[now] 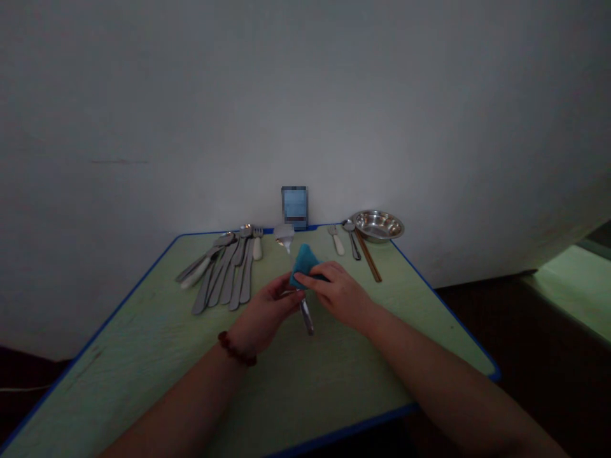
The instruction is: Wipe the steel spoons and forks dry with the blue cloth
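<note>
In front of me, above the middle of the table, my left hand is closed around the long handle of a broad-headed metal utensil. Its shiny head points away from me, and glare hides whether it is a spoon or a turner. A blue cloth is pinched in my right hand and pressed against the handle just beyond my left fingers. The cloth and my fingers cover the middle of the handle.
A heap of metal cutlery lies left on the green table, beside a white-handled fork. At right lie another white-handled fork, a spoon, wooden chopsticks and a steel bowl. A blurred-out device stands against the wall.
</note>
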{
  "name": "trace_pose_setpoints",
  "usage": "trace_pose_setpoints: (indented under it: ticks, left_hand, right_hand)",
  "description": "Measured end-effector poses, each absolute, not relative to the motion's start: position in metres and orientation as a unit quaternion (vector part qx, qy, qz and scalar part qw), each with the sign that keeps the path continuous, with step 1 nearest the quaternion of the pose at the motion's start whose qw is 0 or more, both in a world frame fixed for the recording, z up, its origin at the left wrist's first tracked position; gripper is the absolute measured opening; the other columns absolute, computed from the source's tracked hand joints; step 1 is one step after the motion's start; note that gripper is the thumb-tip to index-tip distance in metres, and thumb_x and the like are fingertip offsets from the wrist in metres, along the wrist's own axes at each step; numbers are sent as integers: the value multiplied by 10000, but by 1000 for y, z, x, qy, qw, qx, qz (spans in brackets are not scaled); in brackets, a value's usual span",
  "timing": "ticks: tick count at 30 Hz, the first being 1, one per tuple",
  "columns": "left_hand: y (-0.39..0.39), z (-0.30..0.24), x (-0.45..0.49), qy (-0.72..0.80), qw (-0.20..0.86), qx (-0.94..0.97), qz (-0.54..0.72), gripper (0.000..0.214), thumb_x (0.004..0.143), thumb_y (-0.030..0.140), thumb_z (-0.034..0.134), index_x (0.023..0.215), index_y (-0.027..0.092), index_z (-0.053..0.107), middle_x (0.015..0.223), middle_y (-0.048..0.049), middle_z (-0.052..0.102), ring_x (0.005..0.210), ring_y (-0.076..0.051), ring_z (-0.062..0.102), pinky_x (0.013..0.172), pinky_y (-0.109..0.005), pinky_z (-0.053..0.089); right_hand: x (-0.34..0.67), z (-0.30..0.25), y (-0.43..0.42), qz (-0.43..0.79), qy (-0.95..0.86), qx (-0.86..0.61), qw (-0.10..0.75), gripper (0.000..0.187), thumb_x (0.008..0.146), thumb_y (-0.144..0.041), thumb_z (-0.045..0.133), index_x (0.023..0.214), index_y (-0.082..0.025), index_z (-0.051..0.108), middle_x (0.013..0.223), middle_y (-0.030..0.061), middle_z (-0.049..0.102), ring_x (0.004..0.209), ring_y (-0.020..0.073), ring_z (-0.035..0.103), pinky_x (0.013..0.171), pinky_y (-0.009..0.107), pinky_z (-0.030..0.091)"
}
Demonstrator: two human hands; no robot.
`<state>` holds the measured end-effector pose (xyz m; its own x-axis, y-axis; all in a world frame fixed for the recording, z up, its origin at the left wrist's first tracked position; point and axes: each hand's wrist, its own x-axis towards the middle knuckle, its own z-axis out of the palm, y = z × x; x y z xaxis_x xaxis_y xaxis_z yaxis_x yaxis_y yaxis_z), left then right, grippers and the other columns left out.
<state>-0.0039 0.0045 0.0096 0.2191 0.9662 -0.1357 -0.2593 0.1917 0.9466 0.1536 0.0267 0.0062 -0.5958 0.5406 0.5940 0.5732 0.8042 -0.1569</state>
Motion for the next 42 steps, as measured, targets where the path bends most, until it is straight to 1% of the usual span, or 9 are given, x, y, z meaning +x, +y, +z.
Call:
trace_pose_setpoints:
  ticks: [4, 8, 12, 17, 21, 23, 28, 34, 42]
  left_hand:
    - [4, 9, -6, 418, 647, 450, 452, 384, 614, 173, 641, 989, 165, 557, 898, -29, 594, 765, -115, 534, 692, -235, 424]
    - [3, 10, -6, 447, 637, 426, 462, 508, 565, 142, 672, 1043, 186, 506, 1006, -29, 554, 748, -102, 541, 678, -238, 439]
    - [2, 13, -7, 467, 645, 385, 466, 605, 528, 104, 689, 1081, 212, 468, 912, -14, 582, 694, -106, 552, 627, -249, 451]
    - [3, 23, -10, 452, 691, 345, 447, 422, 575, 72, 636, 973, 182, 552, 761, -13, 618, 668, -121, 567, 637, -263, 463]
    - [5, 23, -14, 431, 709, 326, 454, 177, 660, 162, 577, 835, 153, 603, 882, -55, 620, 721, -142, 572, 633, -274, 477]
    - [6, 22, -15, 442, 694, 333, 461, 117, 679, 194, 564, 776, 149, 613, 889, -55, 615, 733, -141, 564, 605, -261, 484]
    - [7, 22, -16, 472, 679, 347, 443, 88, 703, 205, 546, 723, 157, 616, 813, -28, 602, 656, -103, 553, 541, -214, 485]
    - [11, 19, -20, 487, 676, 335, 440, 22, 703, 186, 552, 723, 177, 551, 723, 12, 575, 566, -86, 558, 521, -221, 493]
    - [13, 22, -22, 494, 647, 345, 466, 73, 695, 193, 552, 662, 178, 489, 620, 25, 541, 521, -75, 547, 479, -176, 456]
  right_hand:
    - [153, 4, 28, -36, -898, -303, 317, 312, 807, -156, 411, 1095, -188, 528, 905, 69, 523, 853, 156, 431, 797, 315, 402]
    - [152, 1, 29, -50, -902, -296, 309, 323, 810, -155, 404, 1108, -212, 513, 885, 57, 521, 848, 159, 426, 794, 323, 402]
    - [152, 2, 28, -50, -906, -292, 301, 322, 807, -150, 409, 1107, -196, 516, 881, 64, 526, 842, 163, 424, 787, 315, 404]
    - [152, 2, 28, -53, -906, -292, 303, 320, 813, -152, 400, 1107, -211, 515, 906, 58, 529, 849, 157, 423, 794, 308, 402]
    - [151, 1, 27, -54, -908, -290, 297, 305, 813, -161, 411, 1091, -204, 529, 908, 52, 535, 848, 153, 426, 796, 293, 400]
    - [149, 1, 26, -56, -910, -285, 295, 306, 813, -167, 415, 1095, -208, 526, 903, 50, 536, 844, 152, 428, 793, 292, 400]
    - [148, 2, 23, -51, -914, -273, 296, 314, 810, -149, 415, 1097, -212, 526, 879, 52, 536, 833, 144, 436, 785, 289, 402]
    - [147, 3, 22, -49, -915, -257, 307, 293, 817, -173, 409, 1073, -225, 544, 859, 54, 542, 820, 140, 448, 765, 289, 410]
    - [148, 3, 21, -42, -923, -243, 294, 300, 829, -178, 389, 1088, -232, 532, 878, 41, 537, 838, 130, 439, 791, 284, 399]
